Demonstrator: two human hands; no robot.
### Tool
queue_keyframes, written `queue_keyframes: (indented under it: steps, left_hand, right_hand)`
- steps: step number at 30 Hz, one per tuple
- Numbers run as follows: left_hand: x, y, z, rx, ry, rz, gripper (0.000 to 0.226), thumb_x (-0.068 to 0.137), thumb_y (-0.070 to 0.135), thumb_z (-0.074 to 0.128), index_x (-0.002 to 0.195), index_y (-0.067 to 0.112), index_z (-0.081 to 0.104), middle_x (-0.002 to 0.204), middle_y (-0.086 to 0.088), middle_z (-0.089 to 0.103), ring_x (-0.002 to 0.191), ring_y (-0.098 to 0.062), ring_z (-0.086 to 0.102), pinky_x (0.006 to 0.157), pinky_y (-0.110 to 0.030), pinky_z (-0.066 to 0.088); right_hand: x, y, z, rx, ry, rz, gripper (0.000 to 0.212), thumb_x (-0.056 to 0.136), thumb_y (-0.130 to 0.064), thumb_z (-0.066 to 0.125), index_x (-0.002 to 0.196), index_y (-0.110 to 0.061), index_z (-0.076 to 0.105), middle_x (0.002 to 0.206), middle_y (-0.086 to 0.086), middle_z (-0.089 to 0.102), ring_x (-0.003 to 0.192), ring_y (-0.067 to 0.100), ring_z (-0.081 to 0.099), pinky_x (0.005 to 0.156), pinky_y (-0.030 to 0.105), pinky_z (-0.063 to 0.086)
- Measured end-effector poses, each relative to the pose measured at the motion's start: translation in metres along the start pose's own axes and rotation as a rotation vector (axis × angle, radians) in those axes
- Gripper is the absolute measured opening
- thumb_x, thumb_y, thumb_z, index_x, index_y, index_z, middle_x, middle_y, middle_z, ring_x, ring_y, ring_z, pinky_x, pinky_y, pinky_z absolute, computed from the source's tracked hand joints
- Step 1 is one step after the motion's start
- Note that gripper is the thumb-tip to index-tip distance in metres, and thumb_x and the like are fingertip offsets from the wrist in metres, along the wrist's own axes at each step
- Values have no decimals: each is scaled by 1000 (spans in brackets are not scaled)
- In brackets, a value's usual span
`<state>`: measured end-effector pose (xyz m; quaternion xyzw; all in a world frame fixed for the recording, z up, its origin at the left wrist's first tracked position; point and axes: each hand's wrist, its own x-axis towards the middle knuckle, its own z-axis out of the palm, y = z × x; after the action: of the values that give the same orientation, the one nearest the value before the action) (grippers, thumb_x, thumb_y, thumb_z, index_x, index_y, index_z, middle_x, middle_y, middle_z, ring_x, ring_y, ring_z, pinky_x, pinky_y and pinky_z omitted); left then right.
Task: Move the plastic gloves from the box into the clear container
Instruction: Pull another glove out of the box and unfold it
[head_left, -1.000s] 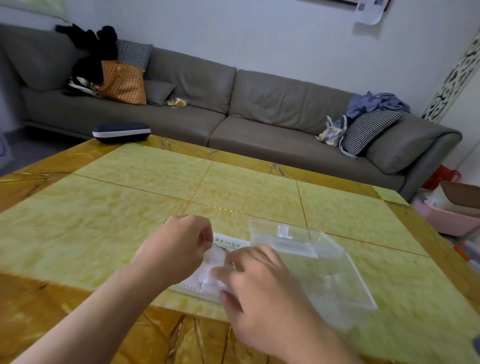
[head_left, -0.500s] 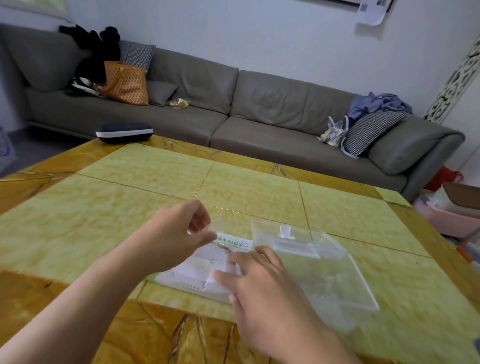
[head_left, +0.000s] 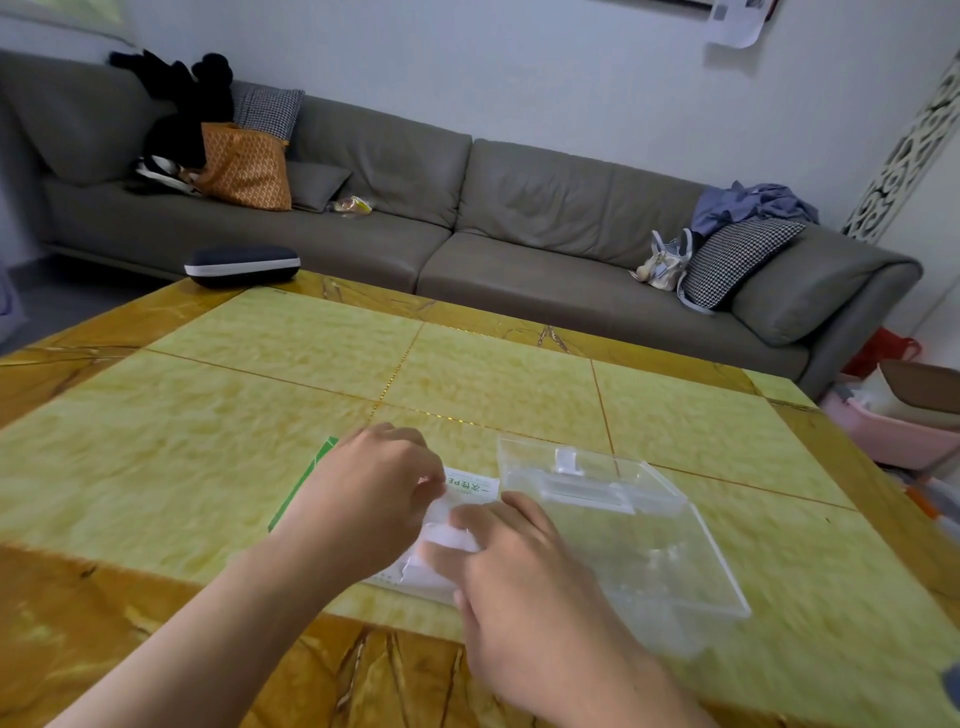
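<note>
A flat white glove box (head_left: 470, 483) with green edges and green print lies on the yellow table (head_left: 218, 441), mostly hidden under my hands. My left hand (head_left: 371, 499) rests on the box, its fingers curled and pinching at thin plastic near the opening. My right hand (head_left: 511, 566) pinches a wad of whitish plastic gloves (head_left: 447, 532) at the box's near end. The clear container (head_left: 613, 519), open, sits just right of the box, touching it; I see nothing inside it.
A dark case with a white band (head_left: 241, 265) sits at the table's far left corner. A grey sofa (head_left: 519, 234) with bags and cushions runs behind the table. A pink bin (head_left: 893, 426) stands on the floor to the right.
My left hand dropped back onto the box and its fingers closed on the plastic. My right hand's fingers bunched the gloves at the opening. The container stayed put.
</note>
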<state>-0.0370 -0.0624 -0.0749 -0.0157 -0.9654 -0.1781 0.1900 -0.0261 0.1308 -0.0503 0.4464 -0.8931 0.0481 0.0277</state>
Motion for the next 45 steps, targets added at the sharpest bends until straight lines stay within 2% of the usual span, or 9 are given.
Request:
queue_keyframes:
  steps: [2,5,10,15,18,25,29,35,45]
  left_hand:
    - [1,2,0,-92,44,25,13,99,30,64,95,28,76,95,18,66,95,-8,58,84,-27,46]
    - [4,3,-4,-208,84,17,11,98,30,65,91,27,73,90,20,67,93,-3,58,81,-23,46]
    - [5,9,-22,-352,187,-57,8,96,30,70,89,28,74,88,23,68,95,6,59,76,-5,40]
    - [3,10,-18,-274,-160,-46,11,99,39,62,96,36,72,92,23,70,92,5,62,83,-18,50]
    - [0,-5,-23,-187,-254,-107,11,91,44,69,101,38,67,97,22,66,96,2,60,85,-26,53]
    - [0,2,-23,31,-75,-131,22,98,34,65,81,23,70,77,9,66,72,-16,63,64,-41,56]
    - [0,23,-22,-185,-86,-53,16,96,22,66,95,33,77,90,20,72,88,-2,66,76,-32,57]
    - [6,24,-40,-365,28,-195,22,86,9,69,81,30,76,69,12,72,68,-10,66,60,-30,51]
    - [5,22,-45,-420,184,-315,25,97,21,68,76,32,73,67,17,70,59,-20,63,51,-36,49]
  right_hand:
    - [1,1,3,-35,-57,20,51,69,-34,81,117,-47,70,123,-10,64,121,17,57,100,28,53]
    - [3,3,11,-60,-74,49,55,45,-40,86,97,-50,72,97,-17,67,93,10,66,74,19,58]
    - [3,4,5,-70,-60,47,56,73,-28,80,125,-44,66,125,-8,63,120,17,51,95,27,52]
    - [4,3,4,-56,-5,59,57,61,-33,83,114,-48,68,116,-14,64,111,12,47,85,15,32]
    - [-1,3,6,-15,10,-27,52,91,-14,62,137,-36,56,140,-6,49,129,20,32,99,15,17]
    - [2,2,7,-60,14,20,57,92,-15,61,143,-38,52,149,1,48,141,28,38,119,40,32]
    - [6,8,18,-24,-19,16,59,94,-14,56,147,-36,46,157,3,38,141,30,36,123,39,17]
    - [6,8,23,-11,-5,11,64,85,-10,57,145,-31,54,148,6,46,136,29,34,123,33,-5]
    - [1,-1,4,100,-94,89,61,92,-5,52,143,-38,45,159,3,13,150,33,10,117,38,29]
